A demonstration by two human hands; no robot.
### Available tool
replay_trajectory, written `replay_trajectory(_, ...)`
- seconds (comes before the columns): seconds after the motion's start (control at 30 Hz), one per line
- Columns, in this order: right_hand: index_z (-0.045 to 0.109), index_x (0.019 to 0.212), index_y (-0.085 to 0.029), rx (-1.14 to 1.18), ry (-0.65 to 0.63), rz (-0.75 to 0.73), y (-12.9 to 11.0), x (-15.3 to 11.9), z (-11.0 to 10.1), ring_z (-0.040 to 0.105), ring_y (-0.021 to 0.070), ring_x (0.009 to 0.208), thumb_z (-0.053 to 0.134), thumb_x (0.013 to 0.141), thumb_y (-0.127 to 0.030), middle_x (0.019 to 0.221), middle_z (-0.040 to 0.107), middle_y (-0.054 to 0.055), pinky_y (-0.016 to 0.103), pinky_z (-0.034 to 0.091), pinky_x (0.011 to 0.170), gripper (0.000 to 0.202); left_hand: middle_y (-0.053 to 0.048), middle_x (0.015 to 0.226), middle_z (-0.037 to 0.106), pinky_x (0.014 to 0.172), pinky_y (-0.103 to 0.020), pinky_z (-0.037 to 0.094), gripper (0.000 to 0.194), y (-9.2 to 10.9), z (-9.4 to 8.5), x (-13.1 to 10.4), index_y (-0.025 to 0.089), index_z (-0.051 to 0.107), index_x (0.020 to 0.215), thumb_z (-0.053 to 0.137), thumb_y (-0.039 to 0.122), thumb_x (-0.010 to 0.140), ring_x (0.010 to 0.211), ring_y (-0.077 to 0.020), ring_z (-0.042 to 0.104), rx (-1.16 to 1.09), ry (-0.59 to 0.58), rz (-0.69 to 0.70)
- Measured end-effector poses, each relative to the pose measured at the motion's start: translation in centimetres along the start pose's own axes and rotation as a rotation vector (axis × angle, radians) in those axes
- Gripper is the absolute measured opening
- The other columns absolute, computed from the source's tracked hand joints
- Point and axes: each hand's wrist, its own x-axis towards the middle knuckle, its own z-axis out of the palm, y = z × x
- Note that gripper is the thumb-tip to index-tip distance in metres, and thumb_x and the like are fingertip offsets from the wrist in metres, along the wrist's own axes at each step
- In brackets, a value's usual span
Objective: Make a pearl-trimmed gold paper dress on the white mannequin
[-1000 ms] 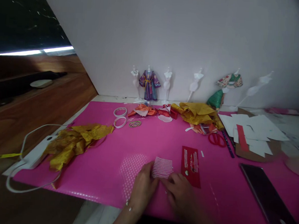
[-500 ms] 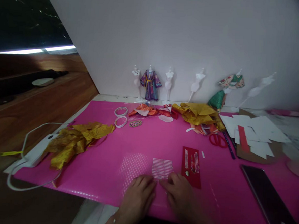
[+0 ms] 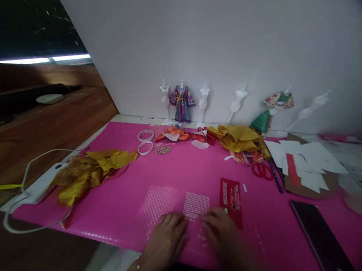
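Observation:
A clear sheet with rows of small pearly dots (image 3: 196,204) lies on the pink table cover. My left hand (image 3: 169,235) rests at the sheet's lower left corner, fingers curled together; whatever lies beneath the fingertips is hidden. At the lower right corner is my right hand (image 3: 219,230), thumb and index finger close together, too blurred to show what is between them. A few loose dots (image 3: 203,237) show below the sheet, beside my right hand. The red card with dots and gems (image 3: 231,196) lies just past my right hand, which covers part of its lower left edge.
A dark phone (image 3: 324,240) lies at the right, below white paper pieces (image 3: 311,160) and red scissors (image 3: 262,171). Yellow cloth (image 3: 96,171) and a cable (image 3: 28,171) are at the left. Tape rolls (image 3: 145,147) and small mannequins (image 3: 203,100) stand farther back.
My right hand has shifted slightly right, away from my left hand, uncovering more of the sheet's lower edge and the loose dots. The left hand has hardly moved.

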Motion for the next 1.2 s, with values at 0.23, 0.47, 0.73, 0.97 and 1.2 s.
replay_trajectory(0.23,0.060,0.069,-0.020,0.500,0.105,0.357,0.1,1.2,0.3,0.048,0.0131,0.057,0.065,0.077,-0.043,0.062,0.053,-0.002,0.027,0.039,0.057,0.025,-0.010,0.109,0.065,0.085,-0.043,0.050,0.019,-0.2,0.4,-0.1,0.019,0.062,0.110,0.051,0.018,0.094,0.097,-0.0254,0.060,-0.166,0.101,-0.055)
replay_trajectory(0.47,0.040,0.060,-0.021,1.053,-0.010,0.631,-0.9,1.3,1.0,0.017,0.0011,0.039,0.077,0.060,-0.065,0.049,0.031,-0.012,0.018,0.012,0.038,0.057,-0.004,0.086,0.061,0.074,-0.029,0.049,0.014,2.5,-0.7,2.4,0.019,0.065,0.086,0.053,0.019,0.093,0.082,-0.0173,0.059,-0.656,0.277,-0.303)
replay_trajectory(0.73,0.045,0.067,-0.020,1.282,0.089,0.665,-1.1,1.1,1.9,0.020,-0.0006,0.039,0.088,0.052,-0.053,0.050,0.037,-0.013,0.014,0.012,0.036,0.056,-0.001,0.075,0.062,0.065,-0.025,0.044,0.006,5.2,-0.3,4.4,0.020,0.071,0.077,0.067,0.022,0.081,0.069,-0.0153,0.056,-1.009,0.238,-0.535)
replay_trajectory(0.97,0.047,0.063,-0.019,1.287,0.175,0.637,-0.9,1.0,2.9,0.018,-0.0007,0.035,0.089,0.049,-0.054,0.041,0.036,-0.015,0.015,0.011,0.035,0.056,-0.002,0.072,0.061,0.069,-0.029,0.046,0.012,5.5,-0.1,4.9,0.018,0.068,0.067,0.068,0.026,0.075,0.071,-0.0175,0.059,-1.231,0.175,-0.661)
replay_trajectory(1.2,0.046,0.068,-0.020,1.242,0.189,0.628,-1.2,0.0,3.0,0.018,0.0007,0.037,0.086,0.054,-0.056,0.045,0.036,-0.014,0.016,0.012,0.037,0.055,0.001,0.066,0.059,0.067,-0.026,0.045,0.017,5.5,-0.4,5.0,0.017,0.065,0.061,0.069,0.027,0.074,0.066,-0.0144,0.056,-1.270,0.130,-0.628)
